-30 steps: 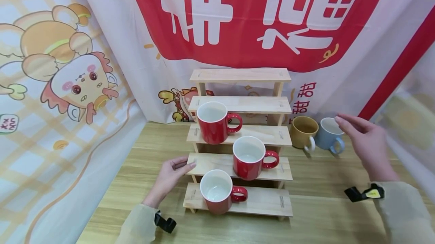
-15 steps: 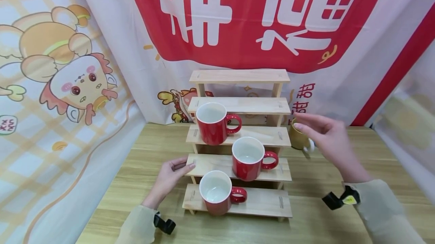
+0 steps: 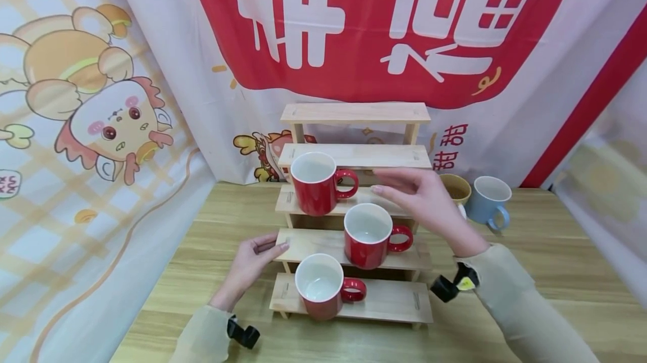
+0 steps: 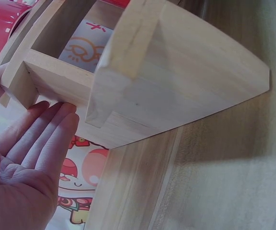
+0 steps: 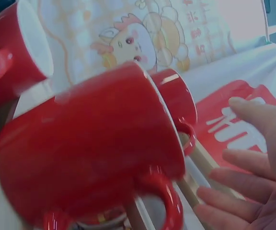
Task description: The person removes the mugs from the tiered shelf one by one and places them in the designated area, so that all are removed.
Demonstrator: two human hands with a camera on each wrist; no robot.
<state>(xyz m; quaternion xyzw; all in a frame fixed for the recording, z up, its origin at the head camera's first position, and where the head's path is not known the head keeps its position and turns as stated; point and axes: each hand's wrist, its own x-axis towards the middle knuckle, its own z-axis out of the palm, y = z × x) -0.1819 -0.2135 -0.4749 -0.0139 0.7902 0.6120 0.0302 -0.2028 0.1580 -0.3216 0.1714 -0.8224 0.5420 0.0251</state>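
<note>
A stepped wooden display rack [image 3: 354, 113] holds three red mugs with white insides, handles to the right. One red mug [image 3: 314, 197] stands on the third tier up, another red mug [image 3: 366, 253] on the second, and the last red mug [image 3: 323, 298] on the lowest. My left hand [image 3: 255, 259] holds the second tier's left end, thumb on top; in the left wrist view its fingers [image 4: 47, 129] reach beneath the wood. My right hand [image 3: 429, 200], fingers extended and holding nothing, hovers over the third tier's right part, behind the second-tier mug. In the right wrist view a red mug [image 5: 90, 143] looms beside it.
On the table [image 3: 505, 273] right of the rack stand a mustard mug [image 3: 457, 186], partly hidden by my right hand, and a light blue mug [image 3: 482, 205]. A printed cloth [image 3: 369, 37] hangs close behind the rack, and a patterned cloth [image 3: 60, 127] lines the left side.
My right hand has swept left, from beside the blue mug, across the mustard mug, to above the rack's third tier. My left hand and all the mugs stay where they were.
</note>
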